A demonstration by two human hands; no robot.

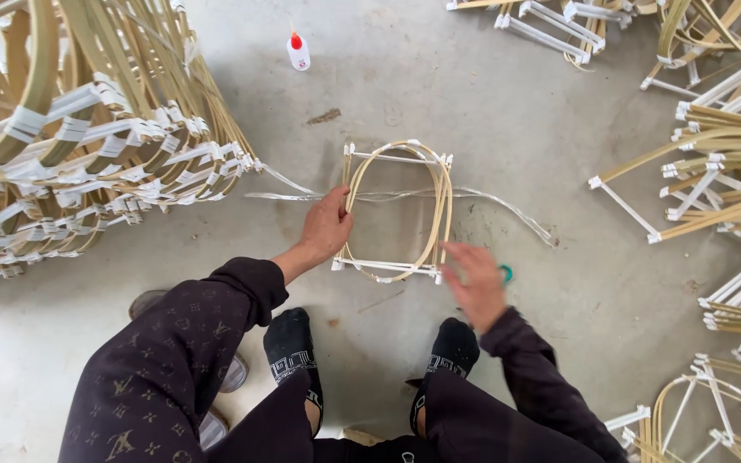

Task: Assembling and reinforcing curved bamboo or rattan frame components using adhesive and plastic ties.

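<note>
The left hand [326, 227] clasps the bamboo frame [396, 210] on the floor [473, 103], fingers closed round its left hoop; the right hand [478, 283], blurred, fingers spread beside the frame's near right corner, possibly holding something green; best steady it firmly.

Glue bottle [298, 51], stacked bamboo frames [87, 163]
</note>
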